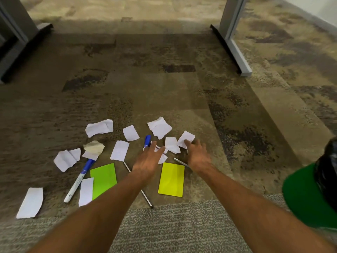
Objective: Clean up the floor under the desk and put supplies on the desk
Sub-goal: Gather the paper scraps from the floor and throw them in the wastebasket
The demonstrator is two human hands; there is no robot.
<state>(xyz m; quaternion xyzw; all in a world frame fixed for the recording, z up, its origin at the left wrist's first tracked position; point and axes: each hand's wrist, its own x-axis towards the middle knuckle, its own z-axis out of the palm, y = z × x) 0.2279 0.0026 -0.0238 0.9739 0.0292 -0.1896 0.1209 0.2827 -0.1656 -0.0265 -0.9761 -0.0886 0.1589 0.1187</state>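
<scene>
We see both hands low over the carpet: left grip (148, 160) spread wide, empty, above white paper scraps (171, 144); right grip (197, 155) wide too, fingertips on a scrap. Blue marker (147, 141) just beyond the left grip, yellow note (171, 179) between the wrists.

Both bare arms reach forward and down, hands spread low.

The left hand (148, 161) is palm down with its back to the camera, wrist straight, fingers (153, 144) extended and slightly splayed, thumb angled out to the right. The right hand (197, 155) is also palm down, its fingers (187, 142) curled a little at the tips and pointing forward and to the left. The two hands lie near each other but apart, neither closed around anything. Both forearms are uncovered, run from the bottom edge and draw closer toward the hands.
</scene>
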